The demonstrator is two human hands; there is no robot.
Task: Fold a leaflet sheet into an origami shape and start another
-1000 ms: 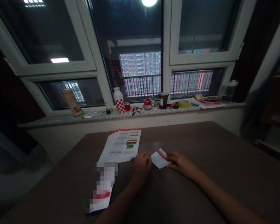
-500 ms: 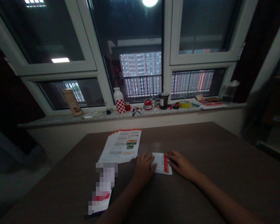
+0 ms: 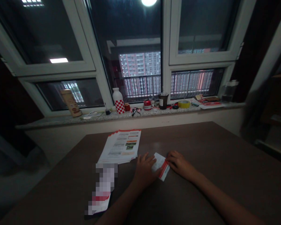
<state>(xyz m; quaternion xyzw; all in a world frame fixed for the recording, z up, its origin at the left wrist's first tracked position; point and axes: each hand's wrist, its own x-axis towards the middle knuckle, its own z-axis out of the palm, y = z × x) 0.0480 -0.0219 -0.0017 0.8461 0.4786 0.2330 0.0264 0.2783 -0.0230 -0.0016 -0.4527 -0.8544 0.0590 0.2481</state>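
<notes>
A small folded white leaflet with a red stripe [image 3: 161, 165] lies on the dark brown table [image 3: 213, 162] between my hands. My left hand [image 3: 144, 170] rests on its left part with fingers stretched flat. My right hand [image 3: 179, 162] touches its right edge, fingertips curled onto the red stripe. The leaflet is turned slantwise, its red end toward me.
A stack of printed leaflets [image 3: 121, 146] lies left of my hands, and a long folded paper [image 3: 101, 192] nearer the front left. The window sill [image 3: 61, 118] holds a checked bottle [image 3: 118, 100], a red can [image 3: 147, 104], a dark cup [image 3: 163, 101] and yellow tape [image 3: 184, 104].
The folded leaflet has been turned and pushed down flat; its red stripe swung from the far side toward me. My left hand opened from a loose fist onto the paper.
</notes>
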